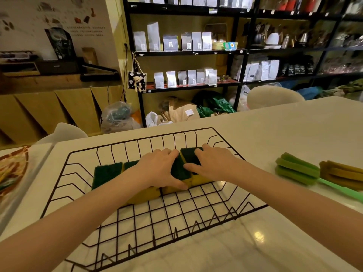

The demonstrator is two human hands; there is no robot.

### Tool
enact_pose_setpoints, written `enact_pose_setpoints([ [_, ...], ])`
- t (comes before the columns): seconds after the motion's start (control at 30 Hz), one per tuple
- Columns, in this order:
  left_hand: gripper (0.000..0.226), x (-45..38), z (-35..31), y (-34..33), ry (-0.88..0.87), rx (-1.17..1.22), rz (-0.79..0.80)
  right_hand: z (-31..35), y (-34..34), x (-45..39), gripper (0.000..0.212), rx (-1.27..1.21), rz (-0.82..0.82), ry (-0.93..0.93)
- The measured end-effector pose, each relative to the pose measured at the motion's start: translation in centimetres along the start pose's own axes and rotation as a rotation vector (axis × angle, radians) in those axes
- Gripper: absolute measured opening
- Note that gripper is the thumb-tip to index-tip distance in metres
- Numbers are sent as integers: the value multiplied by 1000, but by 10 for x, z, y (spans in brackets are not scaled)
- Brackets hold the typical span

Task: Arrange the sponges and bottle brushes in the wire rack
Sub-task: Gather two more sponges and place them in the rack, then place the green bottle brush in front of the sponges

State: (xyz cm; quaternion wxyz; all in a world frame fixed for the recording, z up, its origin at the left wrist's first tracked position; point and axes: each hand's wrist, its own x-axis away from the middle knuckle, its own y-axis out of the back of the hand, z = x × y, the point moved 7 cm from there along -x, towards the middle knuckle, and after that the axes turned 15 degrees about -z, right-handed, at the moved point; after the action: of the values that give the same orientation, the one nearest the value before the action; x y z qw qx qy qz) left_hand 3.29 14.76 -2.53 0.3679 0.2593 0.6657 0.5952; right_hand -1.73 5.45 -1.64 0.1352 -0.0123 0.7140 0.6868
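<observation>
A black wire rack (196, 213) lies on the white table. Inside it, along the back half, stands a row of yellow sponges with dark green scrub tops; the leftmost sponge (107, 174) is untouched. My left hand (159, 167) grips a middle sponge (179, 170), thumb on its front face. My right hand (211, 160) rests with spread fingers on the rightmost sponge (189, 155). Two bottle brushes lie on the table right of the rack: a green one (296, 168) with a light green handle, and a brown-yellow one (341, 173) beyond it.
The white table (294, 130) stretches far to the right and back. A patterned tray or plate (11, 169) sits at the left edge. White chairs stand behind the table, and black shelves with bags and kettles fill the background.
</observation>
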Motion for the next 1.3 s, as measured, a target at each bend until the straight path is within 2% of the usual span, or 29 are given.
enact_pose_setpoints([
  [0.17,78,-6,-3,8,66,-19,347,0,9,6,44,21,23,47],
  [0.23,75,-11,-10,21,44,-67,406,-2,15,8,37,21,0,72],
  [0.37,65,-25,-45,54,-62,7,300,-17,37,15,36,-267,-27,96],
  [0.47,54,-35,-78,72,-125,128,144,-45,65,29,34,-415,-150,58],
  [0.6,48,-51,-126,79,-223,235,-32,-99,84,57,28,-495,-306,-79],
  [0.8,60,-78,-194,62,-338,345,-155,-175,77,104,49,-504,-308,-285],
  [0.9,67,-88,-224,50,-394,368,-159,-207,71,130,54,-539,-324,-369],
  [1.03,75,-101,-253,24,-445,346,-80,-242,54,161,52,-544,-328,-467],
  [1.17,81,-112,-271,-3,-470,285,28,-262,34,183,37,-528,-304,-504],
  [1.3,73,-122,-274,-22,-463,206,106,-271,29,194,23,-375,-380,-495],
])
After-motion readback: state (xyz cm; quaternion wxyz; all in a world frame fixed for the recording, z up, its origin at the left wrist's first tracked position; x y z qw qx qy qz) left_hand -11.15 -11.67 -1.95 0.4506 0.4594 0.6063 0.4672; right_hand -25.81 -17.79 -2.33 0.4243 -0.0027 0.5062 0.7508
